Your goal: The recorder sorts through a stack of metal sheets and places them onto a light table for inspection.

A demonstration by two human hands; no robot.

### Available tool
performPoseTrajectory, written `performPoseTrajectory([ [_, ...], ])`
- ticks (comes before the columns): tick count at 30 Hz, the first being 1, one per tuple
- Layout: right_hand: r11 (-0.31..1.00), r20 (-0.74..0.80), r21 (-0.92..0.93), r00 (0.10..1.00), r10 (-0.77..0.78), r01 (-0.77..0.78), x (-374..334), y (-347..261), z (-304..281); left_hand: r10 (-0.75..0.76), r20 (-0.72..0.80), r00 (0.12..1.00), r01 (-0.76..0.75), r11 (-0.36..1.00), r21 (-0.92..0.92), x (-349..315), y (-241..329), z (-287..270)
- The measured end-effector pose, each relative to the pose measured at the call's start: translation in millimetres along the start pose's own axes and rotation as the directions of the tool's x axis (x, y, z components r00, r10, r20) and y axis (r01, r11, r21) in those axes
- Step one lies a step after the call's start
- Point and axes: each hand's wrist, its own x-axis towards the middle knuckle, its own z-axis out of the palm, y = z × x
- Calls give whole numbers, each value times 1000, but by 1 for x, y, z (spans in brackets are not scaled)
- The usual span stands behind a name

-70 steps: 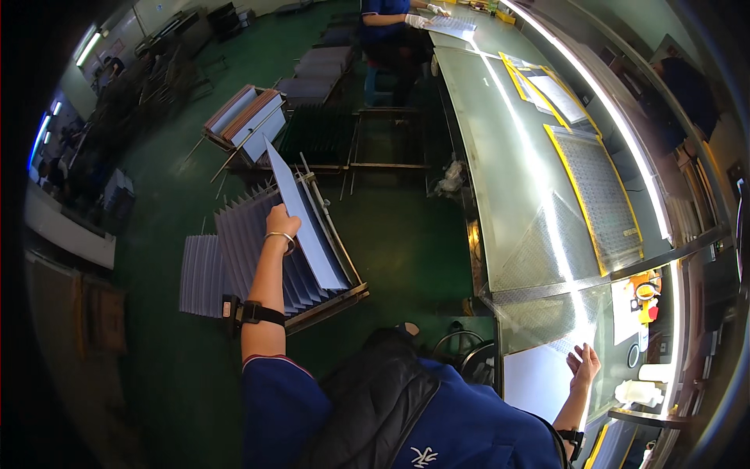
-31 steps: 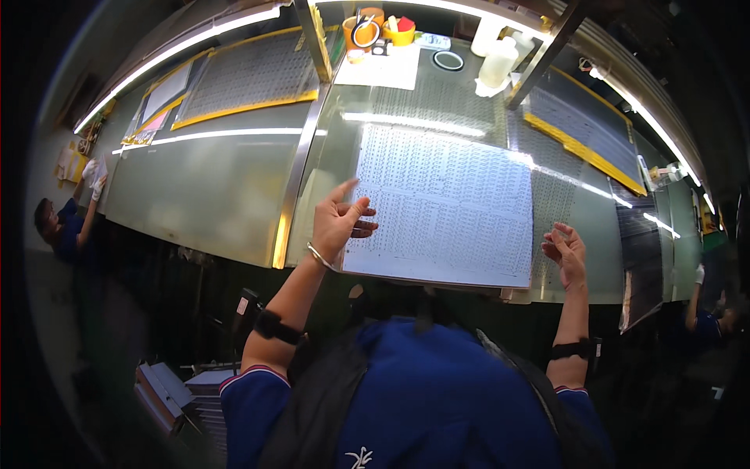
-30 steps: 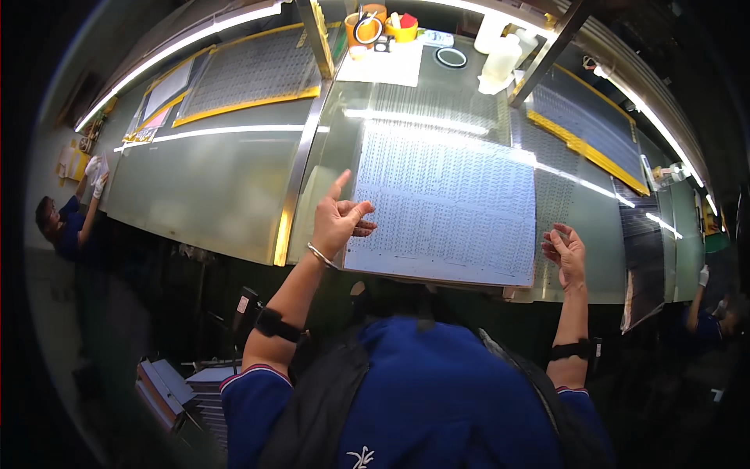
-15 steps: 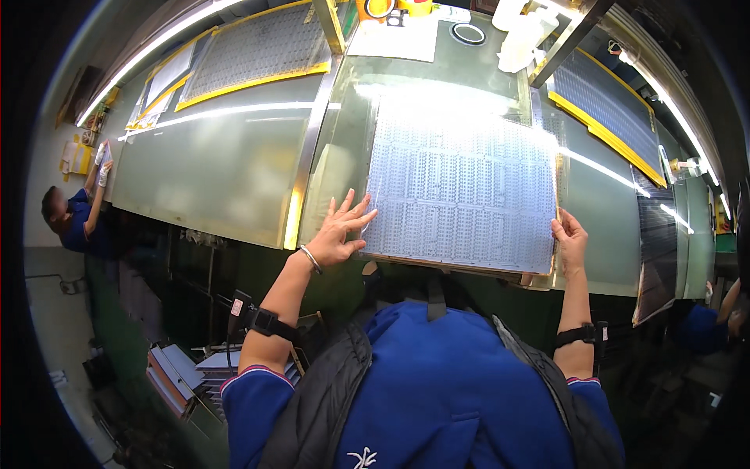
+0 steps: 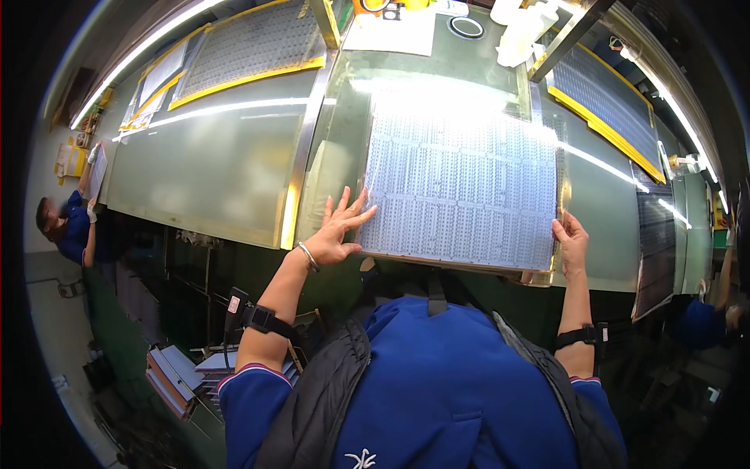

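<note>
Pale grey and finely gridded, the large thin panel (image 5: pixel 461 191) lies flat on the lit glass section of the table (image 5: pixel 211 172), its near edge close to the table's front rim and its right edge along a thin brass-coloured rail. It appears already laid down; judging by where the hands sit, what seems left is squaring it against that rail and letting go.

The left hand (image 5: pixel 337 233) is spread wide, fingers fanned, with the fingertips pressing on the panel's lower-left corner and the palm resting just off the sheet on the glass. That forearm reaches up from the lower edge, a bracelet at the wrist and a dark strap further down. The right hand (image 5: pixel 572 238) is curled at the panel's lower-right corner, thumb and fingers pinching the edge where it meets the rail; the forearm rises nearly straight, also strapped.

Further along the table lie yellow-framed mesh panels (image 5: pixel 250 47), a white sheet (image 5: pixel 394 31) and white plastic bottles (image 5: pixel 519 27). Another person in blue (image 5: pixel 66 227) works at the far left end.
</note>
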Motion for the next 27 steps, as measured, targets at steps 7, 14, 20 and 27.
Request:
performPoseTrajectory([
  [7,999,-12,-7,999,31,-32,6,3,-1,-39,10,999,39,999,31,5,0,-2],
  [14,925,370,290,920,129,-247,21,-36,-18,8,-44,999,-3,995,103,6,4,-3],
  [20,991,250,-70,960,125,-111,128,-35,1,-13,-21,1000,16,992,129,4,9,5],
  [27,533,20,-846,1000,-24,30,163,-53,35,-39,-32,999,44,984,175,4,11,4],
])
